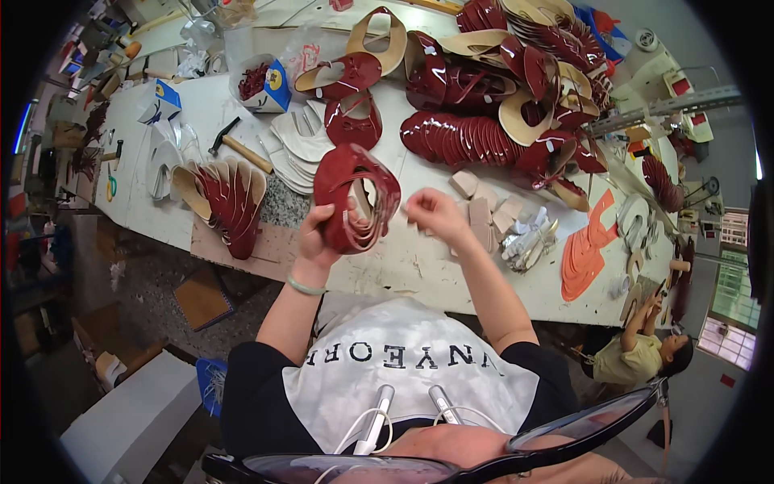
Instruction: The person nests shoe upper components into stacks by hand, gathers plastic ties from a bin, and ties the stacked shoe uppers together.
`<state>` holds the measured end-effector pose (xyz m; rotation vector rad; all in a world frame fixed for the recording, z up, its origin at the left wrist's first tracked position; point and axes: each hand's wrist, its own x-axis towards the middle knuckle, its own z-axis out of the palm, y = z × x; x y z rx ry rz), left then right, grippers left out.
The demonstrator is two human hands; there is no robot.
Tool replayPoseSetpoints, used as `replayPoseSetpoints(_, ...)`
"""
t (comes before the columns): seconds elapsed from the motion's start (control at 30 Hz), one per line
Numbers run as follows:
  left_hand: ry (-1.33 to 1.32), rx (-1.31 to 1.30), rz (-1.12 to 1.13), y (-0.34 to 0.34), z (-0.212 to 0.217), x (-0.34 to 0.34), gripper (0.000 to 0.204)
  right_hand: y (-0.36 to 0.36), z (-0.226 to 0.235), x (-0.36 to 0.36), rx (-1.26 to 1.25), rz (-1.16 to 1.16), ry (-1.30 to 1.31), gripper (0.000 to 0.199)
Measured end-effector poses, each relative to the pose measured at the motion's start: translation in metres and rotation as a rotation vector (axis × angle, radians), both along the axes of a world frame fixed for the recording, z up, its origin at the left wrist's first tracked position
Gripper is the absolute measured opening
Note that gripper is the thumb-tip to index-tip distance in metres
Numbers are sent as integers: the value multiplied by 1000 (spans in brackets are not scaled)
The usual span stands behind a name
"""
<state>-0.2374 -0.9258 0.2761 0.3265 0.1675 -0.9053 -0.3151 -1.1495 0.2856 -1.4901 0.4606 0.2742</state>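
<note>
My left hand (316,234) grips a stack of glossy dark red sandal uppers (355,196) and holds it upright over the white worktable (403,262). My right hand (434,213) hovers just right of the stack with its fingers pinched together; whether it holds a small piece I cannot tell. A green bangle sits on my left wrist.
A fanned row of red-strapped insoles (226,202) lies to the left, with a hammer (238,145) and white insoles (294,149) behind. Heaps of red uppers and tan soles (500,81) fill the far side. Orange cut pieces (587,246) and beige blocks (484,206) lie right. Another person (641,351) sits at lower right.
</note>
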Motion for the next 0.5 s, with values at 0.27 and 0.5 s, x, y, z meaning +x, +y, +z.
replayPoseSetpoints(0.27, 42, -41, 148, 50, -21, -10, 41, -23, -109, 240, 40, -462, -82, 52)
replayPoseSetpoints(0.5, 291, -256, 323, 57, -48, -27, 44, -38, -164, 328, 138, -571, -235, 16)
